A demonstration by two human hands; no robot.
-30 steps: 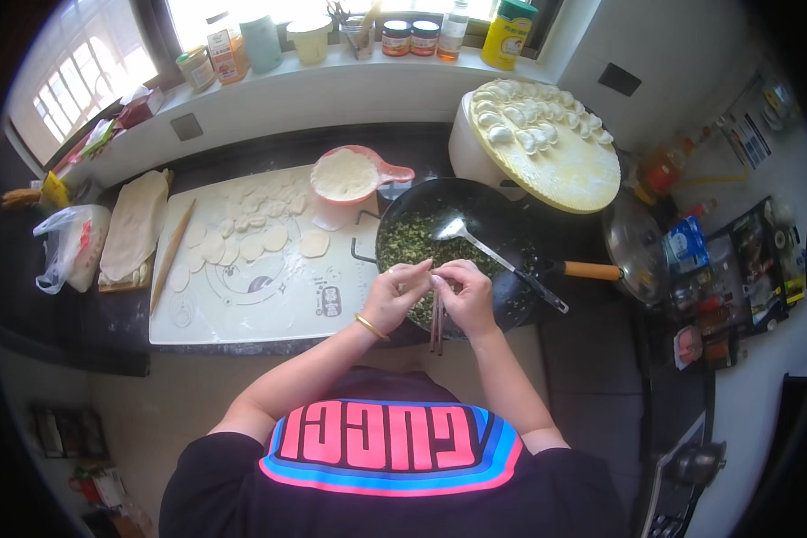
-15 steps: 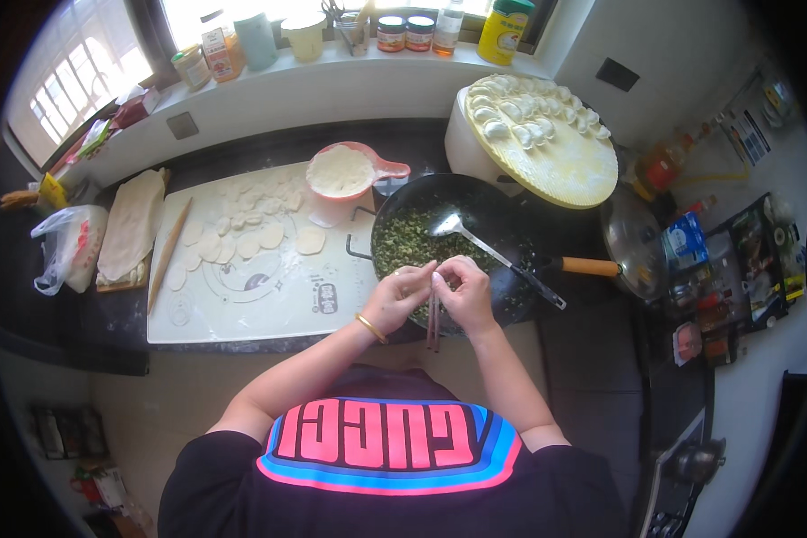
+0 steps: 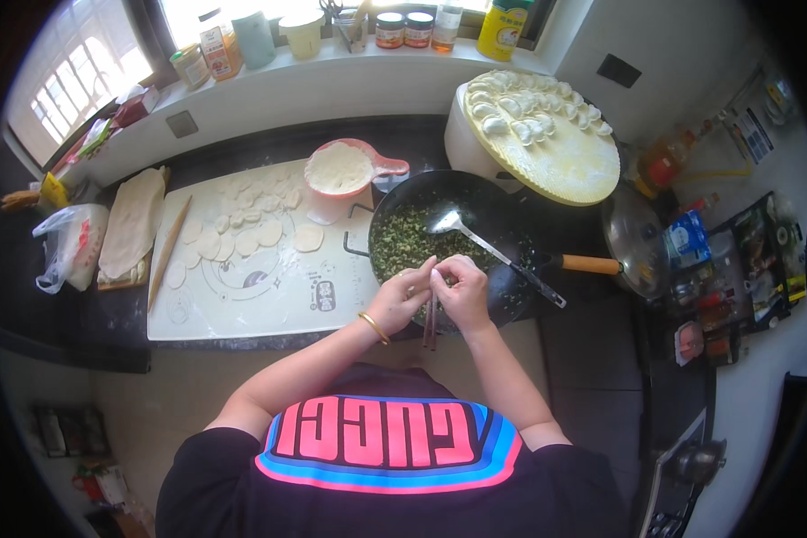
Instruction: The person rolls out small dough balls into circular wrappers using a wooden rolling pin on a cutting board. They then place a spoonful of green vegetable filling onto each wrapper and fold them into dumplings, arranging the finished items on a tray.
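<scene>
My left hand [image 3: 398,299], a gold bangle at its wrist, meets my right hand [image 3: 460,289] above the near side of a black wok [image 3: 504,203]. The fingertips of both are pinched together; whatever is between them is mostly hidden. A pair of brown chopsticks [image 3: 430,328] points down toward me from beneath my right hand, apparently tucked in it. Chopped green filling [image 3: 408,235] covers the wok's left part. A metal spatula [image 3: 484,243] leans across the wok, its dark handle over the near right rim.
To the left, a floured white mat [image 3: 287,309] carries several round dough wrappers [image 3: 308,238], a rolling pin [image 3: 169,255] and a pink-handled cup of flour [image 3: 339,170]. Rolled dough [image 3: 133,224] lies beyond. Several dumplings [image 3: 511,103] sit on a round yellow tray [image 3: 576,170] behind the wok.
Both hands stay joined over the wok, with only slight finger movement. The view has shifted a little; the wrappers, spatula and dumplings have not moved.
</scene>
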